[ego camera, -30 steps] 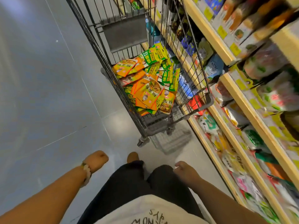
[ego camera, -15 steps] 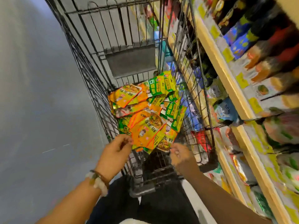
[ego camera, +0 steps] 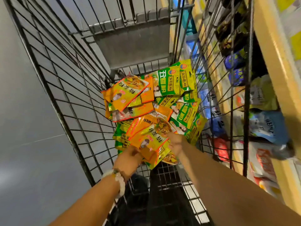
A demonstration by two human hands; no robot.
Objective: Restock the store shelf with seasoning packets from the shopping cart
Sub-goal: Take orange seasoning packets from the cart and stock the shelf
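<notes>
Left hand point(ego camera: 128, 160) is gripping the near edge of an orange packet point(ego camera: 149, 142); right hand point(ego camera: 176, 145) is resting on the seasoning packets point(ego camera: 156, 108), grip unclear. Pile is lying in the shopping cart point(ego camera: 68, 88). Shelf point(ego camera: 276, 66) restocking apparently just starting.

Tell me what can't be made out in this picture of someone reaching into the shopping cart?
- Left hand: its fingers are hidden under the orange packet, so its hold is unclear.
- Right hand: fingers are buried among the packets; no telling what they hold.
- Lower packets in the cart: covered by the ones on top, so no count is possible.
- Shelf goods at right: blurred and crossed by the cart's wires, labels mostly unreadable.
</notes>
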